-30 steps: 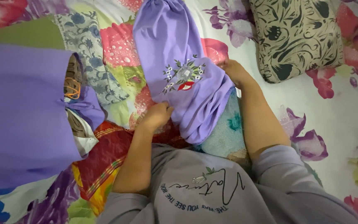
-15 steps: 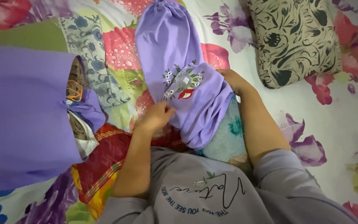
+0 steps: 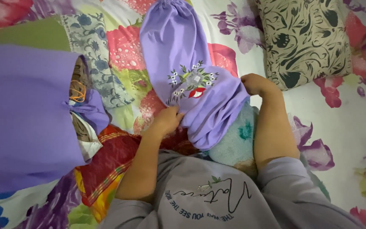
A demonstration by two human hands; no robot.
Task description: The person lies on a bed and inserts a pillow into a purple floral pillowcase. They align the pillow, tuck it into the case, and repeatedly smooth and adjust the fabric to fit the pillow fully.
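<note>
Fingers [image 3: 175, 114] pinch soft, gathered lilac sleeve [image 3: 183, 63] with floral embroidery [image 3: 191, 82].

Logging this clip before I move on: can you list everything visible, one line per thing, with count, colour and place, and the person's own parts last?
lilac cloth sleeve with embroidered flowers: one, lilac, centre, lying on the bedsheet, gripped at its lower end.
large plain purple cloth: one, purple, left edge.
blue-and-white floral cloth strip: one, upper left.
red and yellow woven cloth: one, lower left, by the left forearm.
teal towel: one, under the sleeve's lower end.
cream pillow with black leaf pattern: one, upper right.
floral bedsheet: one, white with red and purple flowers, beneath everything.
grey printed shirt: one, bottom centre.
left hand: grips the sleeve's left edge.
right hand: grips the sleeve's right edge.
</note>
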